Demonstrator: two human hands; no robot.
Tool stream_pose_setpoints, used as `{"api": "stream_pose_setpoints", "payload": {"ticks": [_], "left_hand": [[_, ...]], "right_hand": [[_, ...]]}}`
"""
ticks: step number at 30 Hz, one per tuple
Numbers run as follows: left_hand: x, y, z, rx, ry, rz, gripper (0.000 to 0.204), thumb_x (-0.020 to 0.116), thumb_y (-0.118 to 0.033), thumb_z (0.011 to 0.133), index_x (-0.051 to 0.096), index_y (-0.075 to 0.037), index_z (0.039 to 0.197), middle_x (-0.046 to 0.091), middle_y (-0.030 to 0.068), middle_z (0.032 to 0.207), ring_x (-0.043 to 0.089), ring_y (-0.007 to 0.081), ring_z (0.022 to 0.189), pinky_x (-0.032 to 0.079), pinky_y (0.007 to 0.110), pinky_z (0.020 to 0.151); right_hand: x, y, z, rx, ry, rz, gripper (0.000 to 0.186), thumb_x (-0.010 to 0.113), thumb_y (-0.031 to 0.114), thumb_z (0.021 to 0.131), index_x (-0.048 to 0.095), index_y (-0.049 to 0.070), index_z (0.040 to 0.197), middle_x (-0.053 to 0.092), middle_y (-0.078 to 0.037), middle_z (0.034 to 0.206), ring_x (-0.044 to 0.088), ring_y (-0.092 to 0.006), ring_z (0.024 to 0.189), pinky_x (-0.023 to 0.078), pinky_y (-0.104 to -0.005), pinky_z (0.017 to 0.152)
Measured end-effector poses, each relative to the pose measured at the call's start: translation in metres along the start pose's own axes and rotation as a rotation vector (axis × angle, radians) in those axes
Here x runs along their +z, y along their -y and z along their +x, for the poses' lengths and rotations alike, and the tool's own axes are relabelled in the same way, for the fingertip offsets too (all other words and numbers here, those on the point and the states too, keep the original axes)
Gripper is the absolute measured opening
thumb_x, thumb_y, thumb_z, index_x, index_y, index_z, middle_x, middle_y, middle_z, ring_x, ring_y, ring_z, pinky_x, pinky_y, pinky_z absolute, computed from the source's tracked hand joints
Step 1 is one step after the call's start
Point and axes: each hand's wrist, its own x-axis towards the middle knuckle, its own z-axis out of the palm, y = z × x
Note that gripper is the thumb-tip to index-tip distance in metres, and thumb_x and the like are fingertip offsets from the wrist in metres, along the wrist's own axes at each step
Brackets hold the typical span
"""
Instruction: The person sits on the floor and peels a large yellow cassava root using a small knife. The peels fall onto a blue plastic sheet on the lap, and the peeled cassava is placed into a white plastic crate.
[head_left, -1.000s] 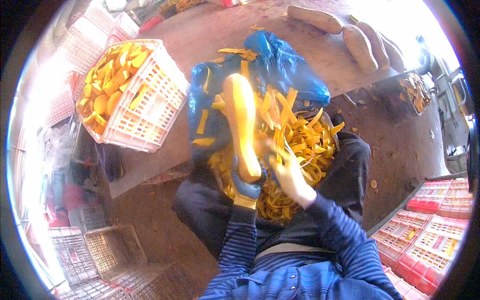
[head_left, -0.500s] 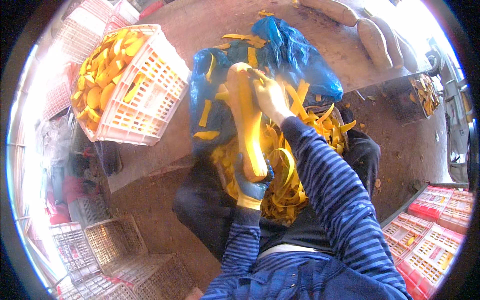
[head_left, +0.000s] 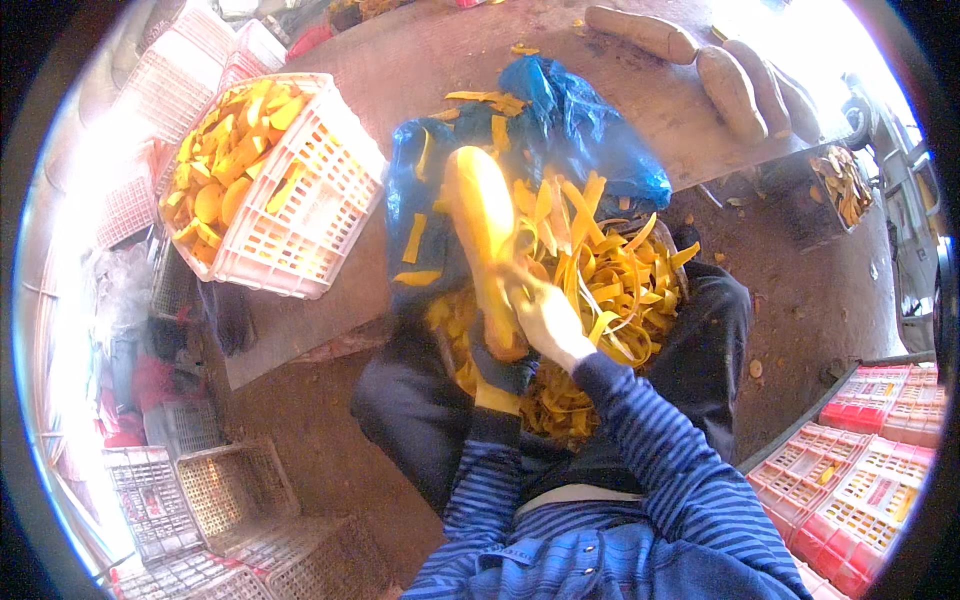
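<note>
A long orange squash, its skin largely pared off, stands tilted over my lap with its far end near a blue plastic sheet. Its near end rests in my left hand, which wears a dark glove and is closed round it. My right hand, smeared by motion, lies against the squash's right side near the lower end. Those fingers are bent together, and whatever they grip is too blurred to make out. Beneath and beside both hands is a heap of curled orange peel strips between my knees.
At left, a pale plastic crate full of orange pieces stands on a board. Several unpeeled long squashes lie at the far right. Slatted crates stand lower left, and red and white crates lower right.
My right hand has slid from the squash's far end down toward its near end. More of the peel heap shows at right. The whole view has shifted slightly.
</note>
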Motion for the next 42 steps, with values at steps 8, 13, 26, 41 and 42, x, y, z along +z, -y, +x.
{"api": "stream_pose_setpoints", "payload": {"ticks": [8,13,26,41,42], "left_hand": [[-0.016,-0.010,0.014,-0.100,0.596,-0.049,0.067,0.049,-0.062,0.101,0.055,-0.012,0.146,0.064,0.0109,0.138,0.060,0.0296,0.124,0.047,0.047,0.109],[0.008,-0.006,0.004,-0.011,0.133,0.004,0.063,0.060,-0.061,0.096,0.062,-0.010,0.132,0.070,0.0108,0.117,0.069,0.0289,0.101,0.059,0.047,0.085],[0.033,0.002,-0.010,0.019,-0.072,0.020,0.063,0.061,-0.064,0.094,0.067,-0.008,0.120,0.073,0.0115,0.100,0.072,0.0302,0.086,0.061,0.045,0.069],[-0.013,0.002,0.011,0.110,0.247,0.182,0.060,0.049,-0.057,0.103,0.060,-0.009,0.137,0.068,0.0138,0.126,0.064,0.0313,0.116,0.052,0.049,0.103],[-0.013,0.002,0.011,0.062,0.245,0.105,0.060,0.051,-0.058,0.102,0.061,-0.008,0.135,0.069,0.0138,0.122,0.066,0.0307,0.111,0.054,0.048,0.099]], "right_hand": [[-0.066,0.033,-0.097,0.299,0.543,-0.059,0.041,0.051,0.023,0.100,0.069,0.014,0.135,0.073,-0.023,0.116,0.072,-0.0341,0.105,0.054,-0.0408,0.096],[-0.054,0.030,-0.038,-0.086,0.066,0.128,0.041,0.056,0.021,0.100,0.066,0.010,0.138,0.074,-0.024,0.108,0.072,-0.0341,0.092,0.054,-0.0430,0.086],[0.013,0.018,0.145,-0.137,-0.176,-0.071,0.035,0.054,0.028,0.101,0.070,0.017,0.130,0.072,-0.028,0.097,0.070,-0.0469,0.090,0.055,-0.0523,0.081],[-0.024,0.027,-0.064,0.033,0.188,0.081,0.041,0.050,0.021,0.101,0.067,0.010,0.137,0.074,-0.023,0.102,0.073,-0.0331,0.094,0.056,-0.0422,0.085],[-0.034,0.030,-0.079,0.065,0.207,0.126,0.040,0.051,0.019,0.101,0.067,0.009,0.136,0.075,-0.022,0.111,0.072,-0.0320,0.106,0.055,-0.0412,0.092]]}}
